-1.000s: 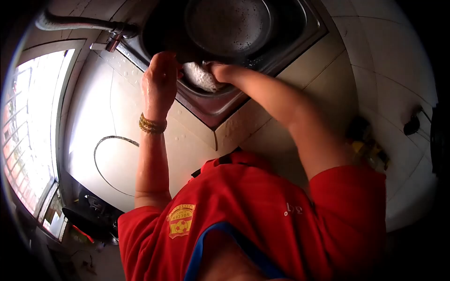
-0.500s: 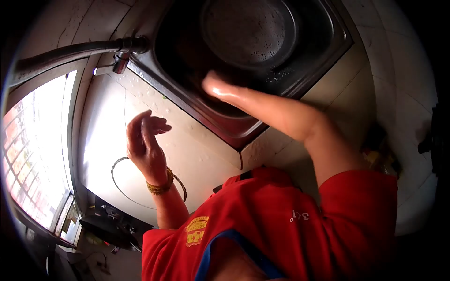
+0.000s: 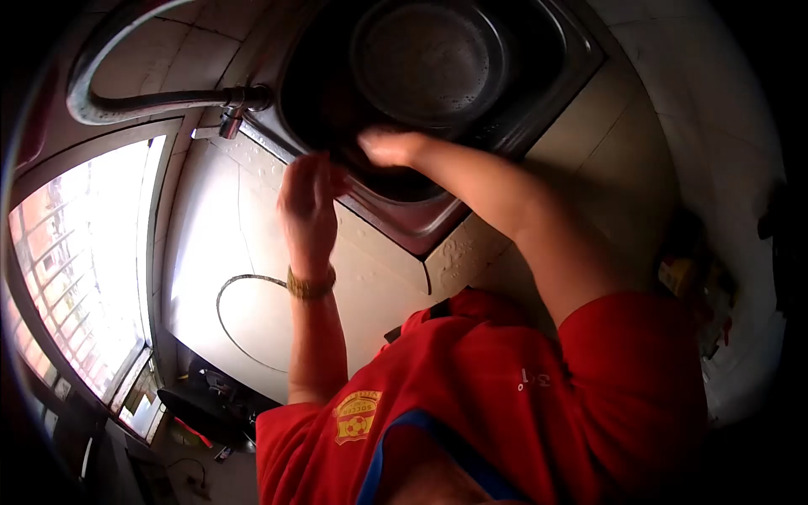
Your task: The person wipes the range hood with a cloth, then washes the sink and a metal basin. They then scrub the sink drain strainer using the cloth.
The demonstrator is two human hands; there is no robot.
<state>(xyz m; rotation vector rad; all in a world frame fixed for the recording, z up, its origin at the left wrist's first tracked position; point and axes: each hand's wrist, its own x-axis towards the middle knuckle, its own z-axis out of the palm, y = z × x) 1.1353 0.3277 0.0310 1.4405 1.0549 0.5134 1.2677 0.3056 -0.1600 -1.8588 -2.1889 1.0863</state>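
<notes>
My right hand (image 3: 389,147) reaches low into the dark metal sink (image 3: 404,217), near the wall closest to me. Shadow hides its fingers, so I cannot see whether they hold anything. Above it in the sink lies a wide, round metal vessel (image 3: 425,59), like a pan or basin, with drops on its surface. My left hand (image 3: 307,206), with a gold-coloured bracelet (image 3: 310,283) at the wrist, is at the sink's left rim. Its fingers are loosely bent and a little blurred, and no object shows in them.
A curved metal tap (image 3: 160,103) stands at the sink's left corner. Wet drops dot the pale tiled counter (image 3: 202,227), where a thin dark cable (image 3: 231,324) loops. A bright barred window (image 3: 80,261) is at left. Below it sits a dark pan (image 3: 198,408).
My left hand has moved up and right to the sink rim. My right hand stays in the sink, its fingers shadowed. The view has shifted slightly, showing more of the tap.
</notes>
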